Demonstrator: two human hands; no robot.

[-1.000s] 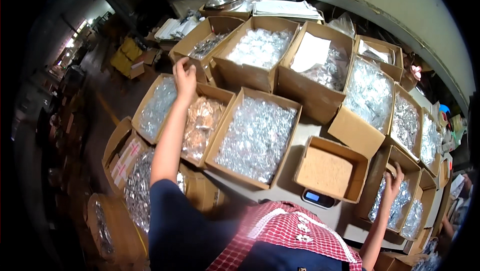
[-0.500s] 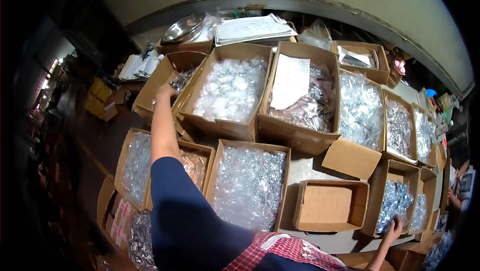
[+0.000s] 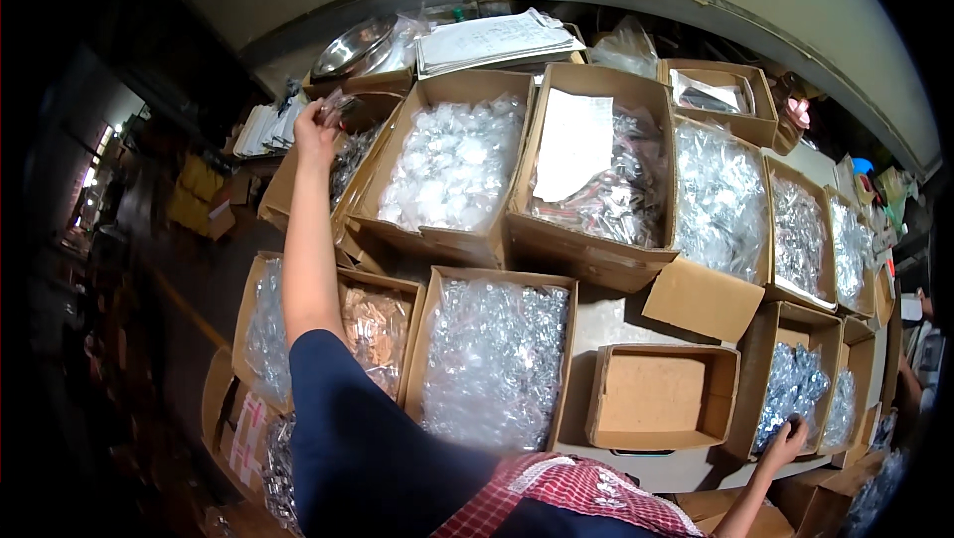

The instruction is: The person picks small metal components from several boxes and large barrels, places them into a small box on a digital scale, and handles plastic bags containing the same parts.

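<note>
My left hand is stretched far out to the upper left and pinches a small clear packet above a cardboard box of dark packets. My right hand rests low at the right, on the rim of a box of shiny bagged parts; whether it holds anything is unclear. Between the two arms an empty cardboard box sits near my body, beside a box full of clear bagged parts.
Many open cardboard boxes of bagged small metal parts crowd the surface. A white paper sheet lies in one box. A metal bowl and a paper stack stand at the back. Dark floor with more boxes lies to the left.
My left hand has lifted out of the far left box with a small packet and risen. My right hand has slid lower and further right along the boxes.
</note>
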